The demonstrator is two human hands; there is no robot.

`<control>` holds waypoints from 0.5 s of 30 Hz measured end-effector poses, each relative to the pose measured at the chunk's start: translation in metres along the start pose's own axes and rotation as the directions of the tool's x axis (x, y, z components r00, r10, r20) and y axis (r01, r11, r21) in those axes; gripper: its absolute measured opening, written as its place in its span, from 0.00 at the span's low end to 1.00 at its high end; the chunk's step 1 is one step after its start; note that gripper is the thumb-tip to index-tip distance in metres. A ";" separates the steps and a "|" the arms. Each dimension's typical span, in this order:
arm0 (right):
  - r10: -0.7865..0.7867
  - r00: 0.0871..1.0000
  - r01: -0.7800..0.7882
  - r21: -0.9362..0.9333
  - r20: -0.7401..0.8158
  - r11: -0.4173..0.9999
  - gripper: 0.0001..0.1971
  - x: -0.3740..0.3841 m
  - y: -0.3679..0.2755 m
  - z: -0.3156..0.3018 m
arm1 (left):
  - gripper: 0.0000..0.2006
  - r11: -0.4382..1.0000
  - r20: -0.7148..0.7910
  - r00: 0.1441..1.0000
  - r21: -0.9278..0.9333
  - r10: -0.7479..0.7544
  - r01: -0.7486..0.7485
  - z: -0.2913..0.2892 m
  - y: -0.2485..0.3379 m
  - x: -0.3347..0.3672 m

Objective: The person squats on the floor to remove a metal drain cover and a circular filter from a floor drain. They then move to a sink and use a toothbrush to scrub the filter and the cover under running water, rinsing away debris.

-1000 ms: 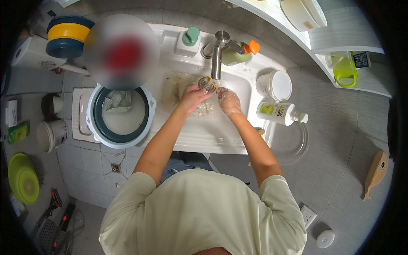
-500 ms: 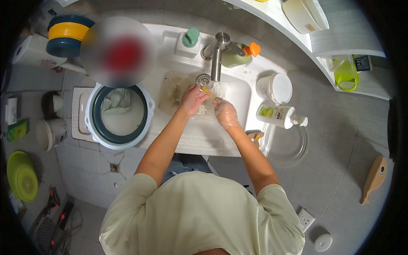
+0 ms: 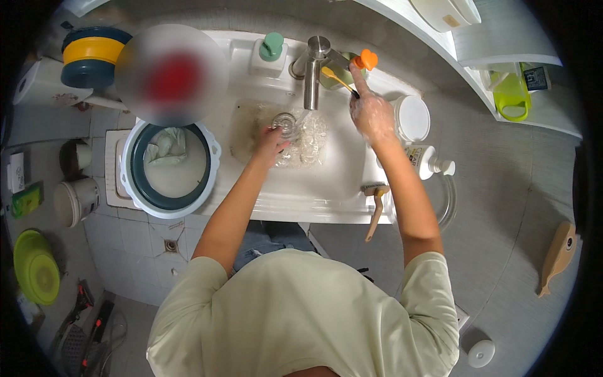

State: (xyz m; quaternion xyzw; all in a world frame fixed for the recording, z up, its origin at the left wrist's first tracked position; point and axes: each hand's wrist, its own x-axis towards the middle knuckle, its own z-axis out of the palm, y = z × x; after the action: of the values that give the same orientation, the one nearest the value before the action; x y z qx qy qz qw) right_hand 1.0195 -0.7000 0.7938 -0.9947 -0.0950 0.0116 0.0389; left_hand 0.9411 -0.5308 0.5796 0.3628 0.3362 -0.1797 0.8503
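The left hand [image 3: 270, 146] grasps a round metal strainer [image 3: 284, 124] by its near edge, holding it just beyond the fingertips and over the sink [image 3: 342, 179]. Rippled water [image 3: 311, 139] spreads in the basin, directly to the right of this hand.

The right hand [image 3: 375, 118], with a whitish sheen over its back, is raised farther forward. It grips the dark end of a slim yellow brush [image 3: 339, 79], whose head points away to the left. Its index finger stretches toward the lever [image 3: 340, 60] of the metal faucet [image 3: 312, 85]; whether the two touch, one cannot tell. The orange-topped green bottle [image 3: 365, 60] stands just beyond that fingertip.

A lidded white tub [image 3: 413, 118] stands close on the right hand's outer side, and a white pump bottle [image 3: 422, 160] lies nearer the body, partly behind the forearm. A wooden-handled brush [image 3: 375, 215] rests between the forearms, on the sink's near edge. Well left of the left hand sits a blue-rimmed tub [image 3: 127, 176] containing pale cloth [image 3: 167, 147].
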 end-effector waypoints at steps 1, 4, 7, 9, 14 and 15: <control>-0.013 1.000 0.014 -0.040 0.017 0.999 0.32 0.005 0.005 0.006 | 0.11 0.999 -0.027 0.999 0.048 0.024 -0.022 -0.008 0.001 -0.001; 0.032 0.999 -0.030 -0.046 0.041 0.999 0.31 0.000 0.007 0.025 | 0.11 0.989 -0.040 0.992 0.096 0.119 -0.115 -0.024 0.010 -0.011; 0.061 0.995 -0.040 0.245 -0.076 0.969 0.23 -0.038 0.005 0.041 | 0.13 0.988 -0.068 0.986 0.056 0.151 -0.147 -0.026 0.024 -0.029; 0.222 0.911 -0.311 0.226 0.347 0.923 0.16 -0.067 -0.012 0.055 | 0.16 0.984 0.087 0.991 -0.157 0.100 -0.086 -0.033 0.031 -0.035; 0.466 0.727 -0.594 0.121 0.505 0.795 0.15 -0.089 0.023 0.194 | 0.19 0.888 0.451 0.892 -0.423 0.036 0.178 -0.015 0.048 -0.045; 0.358 0.820 -0.472 0.173 0.447 0.865 0.15 -0.097 0.039 0.226 | 0.18 0.894 0.436 0.899 -0.414 0.032 0.169 0.000 0.054 -0.054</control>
State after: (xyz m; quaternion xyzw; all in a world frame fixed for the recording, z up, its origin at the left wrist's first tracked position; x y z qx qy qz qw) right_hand 0.9245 -0.7398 0.5673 -0.9517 0.1227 0.2361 0.1530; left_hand 0.9329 -0.4910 0.6446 0.0988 0.1844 -0.2053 0.9561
